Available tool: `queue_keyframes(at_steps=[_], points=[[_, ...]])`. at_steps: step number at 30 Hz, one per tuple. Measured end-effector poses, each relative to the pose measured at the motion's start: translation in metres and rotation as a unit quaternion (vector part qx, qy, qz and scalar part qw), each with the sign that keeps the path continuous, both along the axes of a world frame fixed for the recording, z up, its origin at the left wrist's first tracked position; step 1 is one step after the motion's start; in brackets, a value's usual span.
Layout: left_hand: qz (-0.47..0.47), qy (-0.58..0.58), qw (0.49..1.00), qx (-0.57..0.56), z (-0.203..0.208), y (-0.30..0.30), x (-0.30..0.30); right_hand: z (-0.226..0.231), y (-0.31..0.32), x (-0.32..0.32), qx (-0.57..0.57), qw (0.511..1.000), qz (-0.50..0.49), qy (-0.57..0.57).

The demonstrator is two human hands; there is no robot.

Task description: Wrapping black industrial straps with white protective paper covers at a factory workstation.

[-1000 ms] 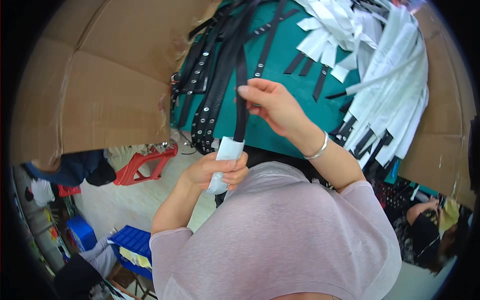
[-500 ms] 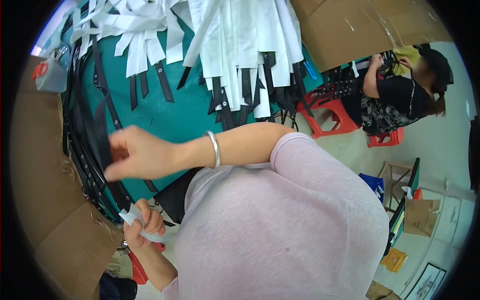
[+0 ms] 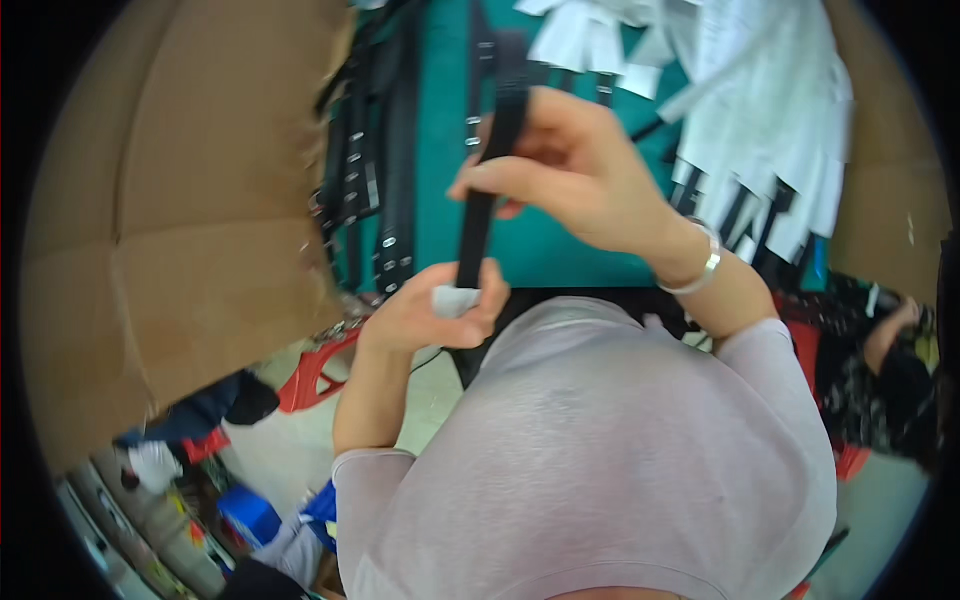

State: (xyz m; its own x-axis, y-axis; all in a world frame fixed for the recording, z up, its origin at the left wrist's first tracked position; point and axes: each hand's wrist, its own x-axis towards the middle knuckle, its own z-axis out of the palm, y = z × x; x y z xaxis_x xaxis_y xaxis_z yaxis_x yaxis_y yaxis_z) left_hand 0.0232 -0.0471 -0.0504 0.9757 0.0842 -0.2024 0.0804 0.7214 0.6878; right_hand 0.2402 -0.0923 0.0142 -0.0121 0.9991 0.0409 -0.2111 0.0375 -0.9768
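A black strap [image 3: 478, 225] runs up in front of me between both hands. My left hand [image 3: 425, 310] is closed around its lower end, where a piece of white wrapping [image 3: 455, 300] shows between thumb and fingers. Higher up, my right hand [image 3: 590, 180], with a silver bangle at the wrist, pinches the same strap between thumb and fingers. Above that grip the strap is blurred. Behind my hands, other black straps with metal eyelets [image 3: 388, 150] lie on the green tabletop [image 3: 570, 265].
At the far right, white strips [image 3: 765, 110] wrap a pile of black straps. Large cardboard sheets [image 3: 215, 200] stand along the left, another piece of cardboard [image 3: 890, 120] on the right. A red stool [image 3: 315, 370] is below left; a person [image 3: 890, 350] sits at the right edge.
My view has swung left. My right hand, blurred beside the hanging straps before, now pinches the strap above my left hand. The left hand keeps hold of the white-wrapped end.
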Motion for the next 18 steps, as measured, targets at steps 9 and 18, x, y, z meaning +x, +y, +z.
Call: queue_keyframes(at_steps=[9, 18], points=[[0.116, 0.045, 0.973, 0.196, 0.095, 0.029, -0.034, 0.054, 0.039, -0.035, 0.158, 0.980, -0.038, -0.114], [0.261, -0.227, 0.816, 0.464, 0.171, 0.068, 0.009, 0.139, 0.043, -0.042, 0.194, 0.979, 0.020, -0.061]])
